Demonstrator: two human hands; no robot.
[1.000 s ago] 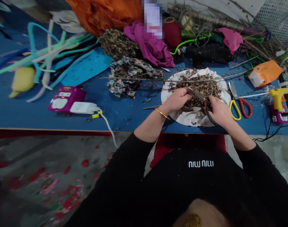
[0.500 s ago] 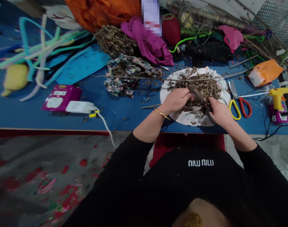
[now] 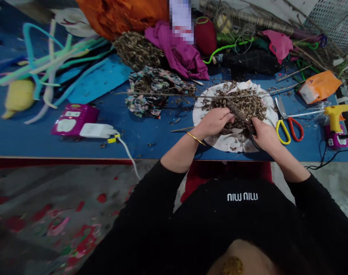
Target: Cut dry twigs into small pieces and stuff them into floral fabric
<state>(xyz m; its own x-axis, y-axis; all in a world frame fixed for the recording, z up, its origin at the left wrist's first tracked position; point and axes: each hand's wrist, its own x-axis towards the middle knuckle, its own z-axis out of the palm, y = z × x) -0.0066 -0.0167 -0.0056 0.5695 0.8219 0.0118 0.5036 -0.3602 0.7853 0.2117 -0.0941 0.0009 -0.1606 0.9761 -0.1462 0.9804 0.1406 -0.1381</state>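
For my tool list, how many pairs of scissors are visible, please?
2: dark scissors in the right hand's grip; yellow-and-red-handled scissors on the table beside the white cloth. Others may be hidden.

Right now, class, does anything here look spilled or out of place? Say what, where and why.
Yes. Dry brown bits look spilled: the main heap lies on the round white cloth, yet these are scattered on the blue table to its left. Red scraps also litter the floor.

White "MIU MIU" lettering (image 3: 242,196), upside down on black top (image 3: 234,225), smaller markings on purple box (image 3: 89,114) unreadable
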